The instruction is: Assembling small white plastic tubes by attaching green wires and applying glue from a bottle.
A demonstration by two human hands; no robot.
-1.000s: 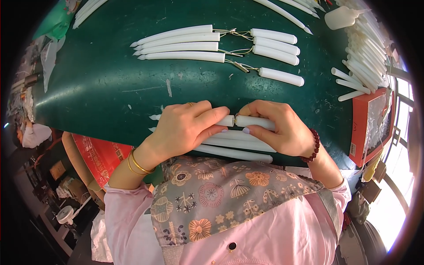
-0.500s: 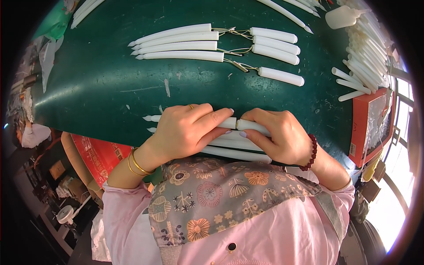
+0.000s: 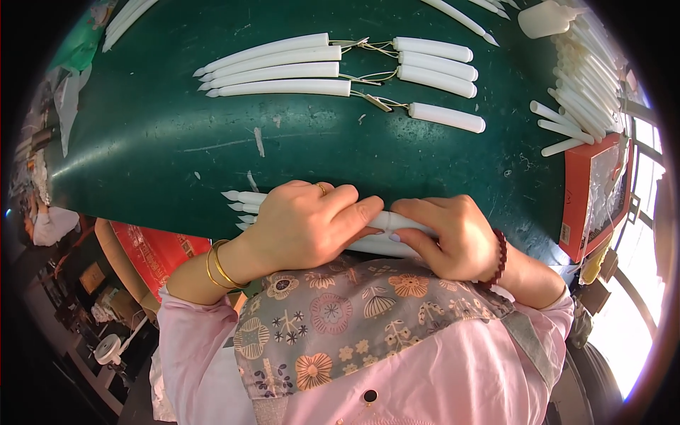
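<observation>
My left hand and my right hand lie side by side on a bunch of long white taper candles at the near edge of the dark green table. Both hands are closed over the candles, fingertips almost touching in the middle. The candles' pointed tips stick out to the left of my left hand. Their other ends are hidden under my right hand. Gold bangles sit on my left wrist, a dark red bead bracelet on my right.
Rows of white candles joined by wicks to shorter white candles lie across the far part of the table. A heap of loose white candles and an orange box are at the right. A red box stands below the table's left edge.
Both hands have slid the candle bunch a little closer to the table's near edge. The grip has stayed the same.
</observation>
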